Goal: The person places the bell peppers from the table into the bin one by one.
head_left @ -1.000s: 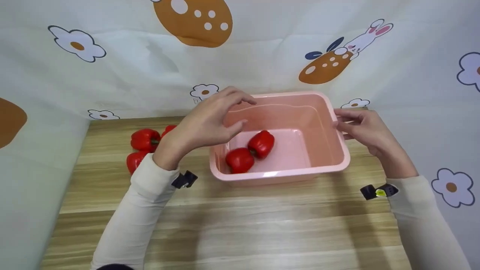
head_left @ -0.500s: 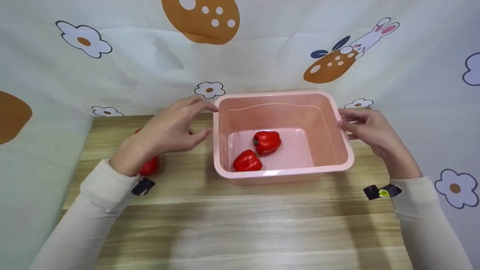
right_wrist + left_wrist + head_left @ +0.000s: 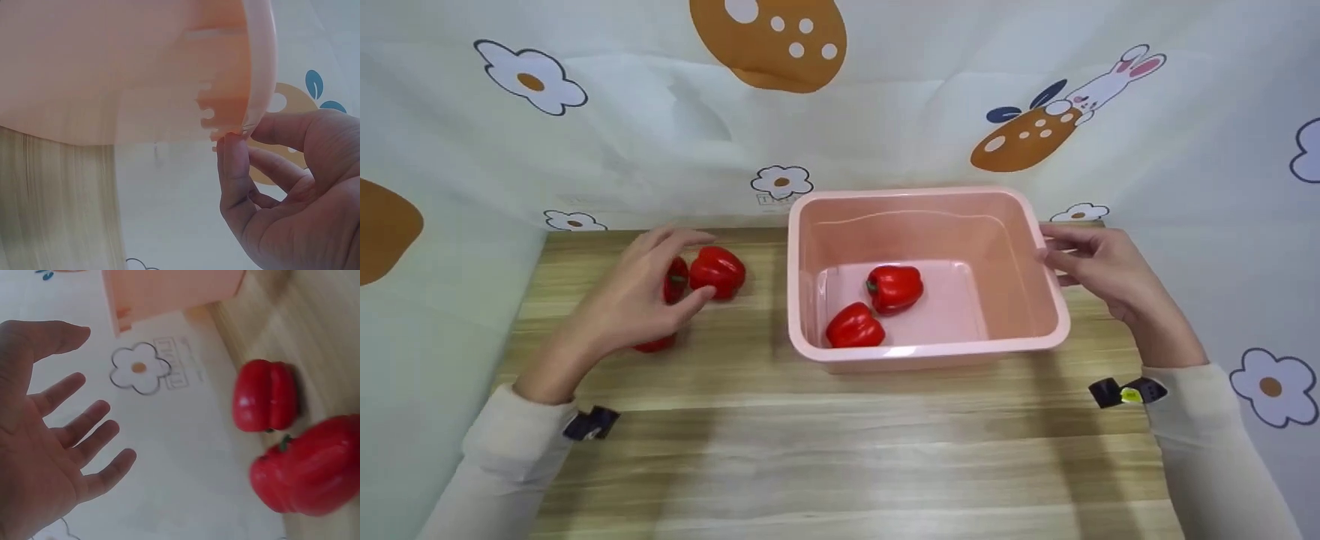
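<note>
My left hand (image 3: 641, 296) hovers with spread fingers over the red bell peppers on the left of the table and holds nothing. One bell pepper (image 3: 718, 272) lies just past its thumb tip. A second pepper (image 3: 676, 281) shows between thumb and fingers, and a third (image 3: 656, 344) is mostly hidden under the hand. In the left wrist view, a pepper (image 3: 265, 395) lies apart from the palm. My right hand (image 3: 1099, 266) pinches the right rim of a pink plastic basin (image 3: 930, 350) between thumb and fingers. Inside the basin lie two more peppers, one (image 3: 895, 289) behind the other (image 3: 855, 325).
The basin stands on a wood-grain table (image 3: 885, 442), near its back edge. A pale cloth (image 3: 885, 127) printed with flowers, carrots and a rabbit hangs behind and along both sides.
My left hand has moved left from over the basin to the peppers on the table. Both peppers in the basin have rolled and settled. My right hand keeps its grip on the rim.
</note>
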Available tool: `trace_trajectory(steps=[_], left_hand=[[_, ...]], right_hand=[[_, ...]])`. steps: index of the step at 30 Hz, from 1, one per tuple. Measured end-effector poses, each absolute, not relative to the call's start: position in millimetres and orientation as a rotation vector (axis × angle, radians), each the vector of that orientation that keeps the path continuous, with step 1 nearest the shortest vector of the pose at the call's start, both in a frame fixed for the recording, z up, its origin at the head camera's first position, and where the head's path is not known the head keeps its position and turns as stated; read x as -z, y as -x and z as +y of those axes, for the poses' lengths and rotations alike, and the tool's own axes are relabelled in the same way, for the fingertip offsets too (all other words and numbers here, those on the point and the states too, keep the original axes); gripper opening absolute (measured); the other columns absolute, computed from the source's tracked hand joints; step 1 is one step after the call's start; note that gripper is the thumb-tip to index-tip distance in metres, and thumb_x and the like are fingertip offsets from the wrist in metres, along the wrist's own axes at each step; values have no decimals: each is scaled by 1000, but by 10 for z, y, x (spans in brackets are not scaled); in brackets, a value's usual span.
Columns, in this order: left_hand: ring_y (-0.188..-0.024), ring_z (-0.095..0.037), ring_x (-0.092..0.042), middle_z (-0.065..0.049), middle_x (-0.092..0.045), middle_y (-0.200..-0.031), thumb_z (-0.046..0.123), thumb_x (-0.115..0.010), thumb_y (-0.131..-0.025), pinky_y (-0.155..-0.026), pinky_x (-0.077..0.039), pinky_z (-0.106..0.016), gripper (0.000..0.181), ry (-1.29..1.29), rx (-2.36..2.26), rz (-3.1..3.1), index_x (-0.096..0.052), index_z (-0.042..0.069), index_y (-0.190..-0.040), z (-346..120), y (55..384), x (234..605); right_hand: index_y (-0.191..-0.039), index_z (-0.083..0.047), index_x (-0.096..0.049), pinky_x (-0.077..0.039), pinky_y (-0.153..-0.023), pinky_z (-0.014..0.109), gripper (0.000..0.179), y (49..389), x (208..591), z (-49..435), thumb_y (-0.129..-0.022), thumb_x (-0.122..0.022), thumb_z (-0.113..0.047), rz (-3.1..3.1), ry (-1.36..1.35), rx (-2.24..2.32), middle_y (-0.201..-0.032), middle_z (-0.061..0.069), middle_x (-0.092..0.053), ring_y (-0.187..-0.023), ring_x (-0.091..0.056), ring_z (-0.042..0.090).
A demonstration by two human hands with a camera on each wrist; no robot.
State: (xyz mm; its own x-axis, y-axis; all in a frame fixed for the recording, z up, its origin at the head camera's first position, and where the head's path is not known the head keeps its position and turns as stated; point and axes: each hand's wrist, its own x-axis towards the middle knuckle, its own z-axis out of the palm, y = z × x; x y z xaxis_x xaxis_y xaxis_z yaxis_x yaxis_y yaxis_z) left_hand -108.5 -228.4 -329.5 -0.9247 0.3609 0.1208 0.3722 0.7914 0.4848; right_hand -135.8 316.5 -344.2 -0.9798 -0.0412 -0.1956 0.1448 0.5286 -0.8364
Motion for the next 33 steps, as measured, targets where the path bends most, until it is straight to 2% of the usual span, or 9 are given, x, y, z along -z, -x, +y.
trace_trajectory(steps=[7,14,21,25,27,29,31,33], left_hand=[[-132,-33,-48,-12,-51,-143,20,-76,-86,-104,-44,-67,62,463,983,-2843,-50,15,-143,-2558,994,3554],[-134,-33,-44,-12,-49,-148,24,-76,-88,-105,-42,-63,69,233,1161,-2753,-43,18,-149,-2814,864,3797],[-140,-33,-41,-12,-43,-154,30,-74,-90,-109,-40,-65,73,63,1226,-2726,-38,17,-152,-2996,708,4048],[-144,-31,-39,-9,-41,-156,32,-75,-89,-112,-40,-59,79,-36,1277,-2706,-32,19,-155,-3015,613,4234],[-144,-29,-39,-6,-41,-156,32,-75,-89,-113,-41,-49,81,-98,1287,-2687,-30,24,-156,-3019,567,4338],[-144,-27,-41,-4,-43,-155,31,-76,-88,-114,-43,-44,83,-157,1306,-2650,-29,28,-156,-3023,531,4447],[-143,-26,-42,-4,-44,-154,29,-76,-88,-115,-43,-43,83,-211,1318,-2611,-28,30,-156,-3022,501,4555],[-144,-26,-42,-5,-44,-154,28,-76,-89,-117,-43,-48,83,-259,1358,-2570,-28,30,-156,-3022,466,4655]], right_hand=[[-143,-11,-57,-63,-73,26,50,1320,3410,3259,-97,-68,-28,2606,-92,1400,-101,-9,-67,-86,-71,2],[-143,-10,-57,-63,-73,25,51,1336,3435,3248,-97,-68,-28,2621,-74,1391,-102,-9,-67,-86,-71,2],[-145,-6,-53,-62,-73,25,56,1350,3479,3226,-96,-68,-28,2596,-28,1399,-103,-7,-66,-86,-71,0],[-146,-8,-53,-62,-74,24,57,1346,3484,3230,-96,-69,-30,2588,-36,1398,-104,-8,-66,-88,-70,0],[-146,-9,-53,-62,-74,24,58,1350,3486,3226,-96,-69,-31,2584,-37,1400,-104,-8,-65,-88,-70,0],[-147,-8,-52,-62,-74,24,58,1356,3486,3222,-96,-68,-31,2587,-35,1400,-104,-9,-66,-88,-70,0],[-147,-8,-52,-62,-74,24,58,1364,3481,3215,-96,-68,-32,2589,-31,1400,-103,-10,-66,-88,-70,-1],[-147,-8,-52,-62,-74,24,58,1373,3474,3204,-96,-68,-32,2593,-24,1397,-103,-10,-66,-88,-70,-1]])
